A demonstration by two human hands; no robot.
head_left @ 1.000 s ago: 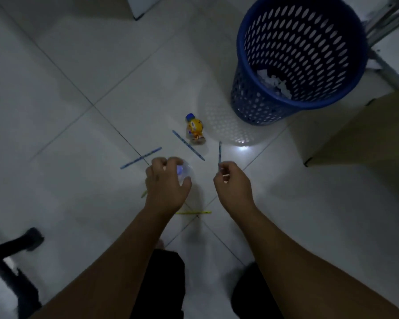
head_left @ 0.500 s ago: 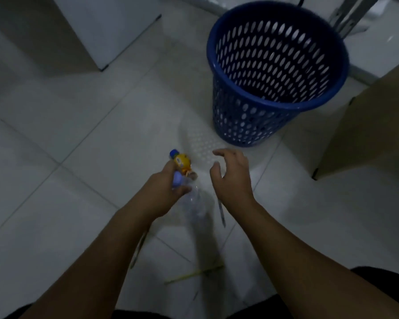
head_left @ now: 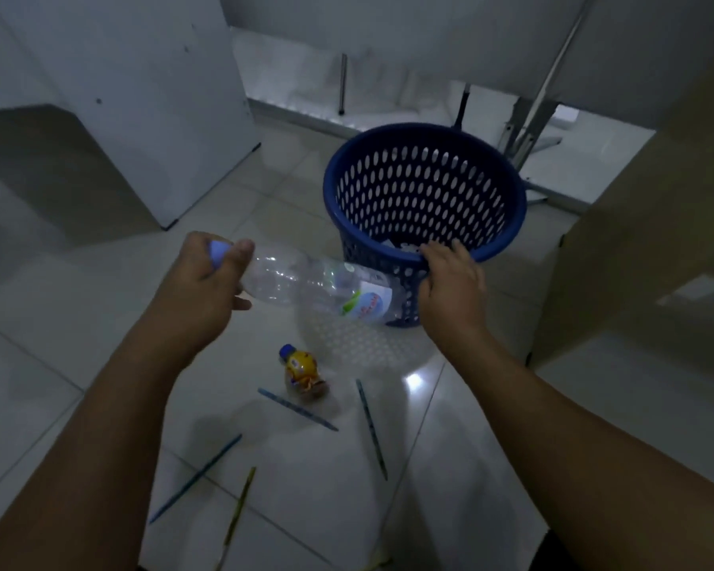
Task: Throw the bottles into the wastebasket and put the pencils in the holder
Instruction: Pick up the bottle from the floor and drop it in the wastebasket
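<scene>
My left hand (head_left: 203, 288) grips a clear plastic bottle (head_left: 314, 284) by its blue cap end, holding it sideways in the air with its base pointing at the blue perforated wastebasket (head_left: 425, 199). My right hand (head_left: 450, 282) rests on the basket's near rim, fingers curled over it. A small orange bottle (head_left: 301, 370) with a blue cap lies on the floor below. Around it lie three blue pencils (head_left: 297, 409) (head_left: 372, 428) (head_left: 196, 478) and a yellow pencil (head_left: 238, 513). No pencil holder is visible.
A white cabinet panel (head_left: 149, 101) stands at the back left. A tan cardboard box (head_left: 652, 224) sits right of the basket. Metal table legs (head_left: 528, 121) stand behind it. White paper scraps lie in the basket.
My left hand lifted the clear bottle off the floor and swung it toward the basket. My right hand let go of a pencil and moved up onto the basket rim.
</scene>
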